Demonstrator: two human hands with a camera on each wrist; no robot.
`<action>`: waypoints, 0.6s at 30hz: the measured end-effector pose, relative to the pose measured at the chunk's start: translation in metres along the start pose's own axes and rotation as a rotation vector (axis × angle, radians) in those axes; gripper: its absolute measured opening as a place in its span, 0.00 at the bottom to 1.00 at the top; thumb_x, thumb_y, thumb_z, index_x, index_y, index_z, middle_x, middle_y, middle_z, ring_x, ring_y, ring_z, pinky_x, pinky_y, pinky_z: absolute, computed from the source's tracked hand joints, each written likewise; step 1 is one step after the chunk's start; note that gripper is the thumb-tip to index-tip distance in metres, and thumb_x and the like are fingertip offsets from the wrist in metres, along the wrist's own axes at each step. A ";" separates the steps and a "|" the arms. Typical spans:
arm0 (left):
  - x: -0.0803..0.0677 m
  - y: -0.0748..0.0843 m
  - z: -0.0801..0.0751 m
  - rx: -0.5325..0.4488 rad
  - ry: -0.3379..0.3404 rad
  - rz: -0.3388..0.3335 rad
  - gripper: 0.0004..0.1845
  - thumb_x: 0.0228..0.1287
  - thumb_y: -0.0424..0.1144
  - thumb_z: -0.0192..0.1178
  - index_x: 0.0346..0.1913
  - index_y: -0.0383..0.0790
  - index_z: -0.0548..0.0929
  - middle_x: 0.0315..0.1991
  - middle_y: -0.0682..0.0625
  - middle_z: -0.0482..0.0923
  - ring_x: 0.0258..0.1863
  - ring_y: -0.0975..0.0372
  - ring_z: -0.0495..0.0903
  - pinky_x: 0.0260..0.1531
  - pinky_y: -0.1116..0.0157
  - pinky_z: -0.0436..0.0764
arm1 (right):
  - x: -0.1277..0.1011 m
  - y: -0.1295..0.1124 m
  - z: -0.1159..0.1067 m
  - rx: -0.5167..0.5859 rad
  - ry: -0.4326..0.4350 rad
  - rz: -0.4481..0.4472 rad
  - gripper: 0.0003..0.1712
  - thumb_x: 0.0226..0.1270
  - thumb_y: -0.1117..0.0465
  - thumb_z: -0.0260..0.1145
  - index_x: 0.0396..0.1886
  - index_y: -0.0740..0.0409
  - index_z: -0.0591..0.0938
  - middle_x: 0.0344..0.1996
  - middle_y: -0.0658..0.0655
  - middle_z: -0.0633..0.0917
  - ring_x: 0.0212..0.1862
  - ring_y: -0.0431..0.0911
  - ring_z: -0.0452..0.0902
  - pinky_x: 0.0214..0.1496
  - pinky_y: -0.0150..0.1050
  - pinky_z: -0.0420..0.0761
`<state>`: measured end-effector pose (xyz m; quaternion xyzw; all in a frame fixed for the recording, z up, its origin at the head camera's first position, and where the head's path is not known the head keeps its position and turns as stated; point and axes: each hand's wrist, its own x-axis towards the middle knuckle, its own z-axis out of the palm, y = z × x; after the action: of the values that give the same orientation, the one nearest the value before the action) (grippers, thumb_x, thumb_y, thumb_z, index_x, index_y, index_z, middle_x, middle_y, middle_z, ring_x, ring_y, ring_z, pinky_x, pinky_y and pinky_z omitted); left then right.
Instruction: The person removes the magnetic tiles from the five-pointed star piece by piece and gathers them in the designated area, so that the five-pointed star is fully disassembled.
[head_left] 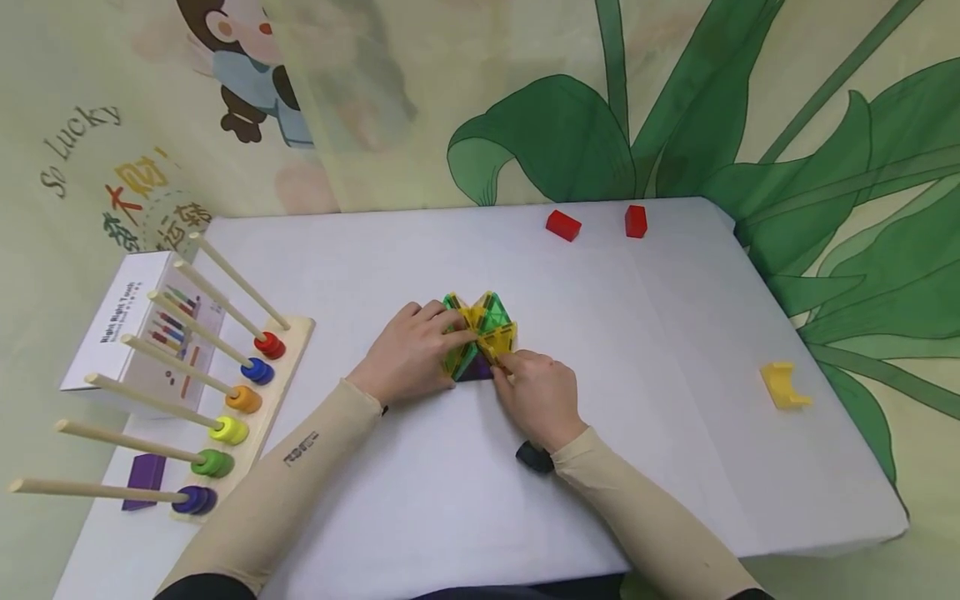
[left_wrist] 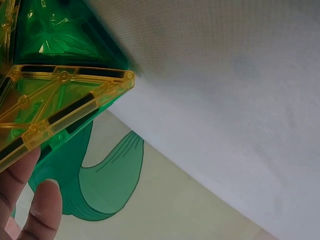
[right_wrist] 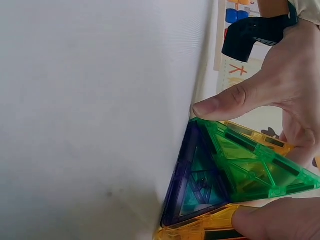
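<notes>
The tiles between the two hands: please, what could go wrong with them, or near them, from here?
The tiles meet at slanted edges, so they might fold or separate if the grip of the left hand or the right hand pushes unevenly. In the head view the left hand covers some tiles, so a poor join could go unnoticed. The left sleeve looks close to the rack; a careless sweep might knock it.
</notes>
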<state>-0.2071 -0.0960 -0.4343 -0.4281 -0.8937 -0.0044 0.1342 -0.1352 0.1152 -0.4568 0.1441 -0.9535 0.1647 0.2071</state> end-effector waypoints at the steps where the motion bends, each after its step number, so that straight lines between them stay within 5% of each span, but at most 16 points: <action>1: 0.000 0.000 0.000 -0.001 0.000 0.000 0.39 0.41 0.59 0.83 0.61 0.54 0.87 0.56 0.52 0.84 0.54 0.54 0.79 0.49 0.54 0.80 | 0.000 0.001 0.000 0.008 -0.007 0.004 0.04 0.61 0.59 0.78 0.34 0.54 0.92 0.30 0.52 0.92 0.27 0.46 0.89 0.22 0.41 0.83; 11: -0.001 -0.003 0.001 0.015 0.003 0.002 0.39 0.41 0.61 0.83 0.61 0.55 0.87 0.55 0.52 0.83 0.54 0.54 0.78 0.49 0.55 0.79 | -0.003 0.007 -0.004 0.064 -0.065 0.040 0.03 0.62 0.59 0.77 0.34 0.52 0.93 0.33 0.50 0.93 0.30 0.44 0.89 0.25 0.41 0.84; 18: -0.001 -0.002 0.002 0.001 0.004 0.000 0.38 0.42 0.59 0.83 0.61 0.54 0.87 0.55 0.51 0.83 0.54 0.54 0.78 0.51 0.55 0.78 | -0.015 0.021 -0.013 0.183 -0.139 0.057 0.04 0.64 0.59 0.72 0.35 0.53 0.92 0.29 0.49 0.89 0.25 0.38 0.77 0.24 0.33 0.75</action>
<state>-0.2087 -0.0979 -0.4360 -0.4281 -0.8934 -0.0050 0.1361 -0.1252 0.1420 -0.4574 0.1464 -0.9503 0.2464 0.1216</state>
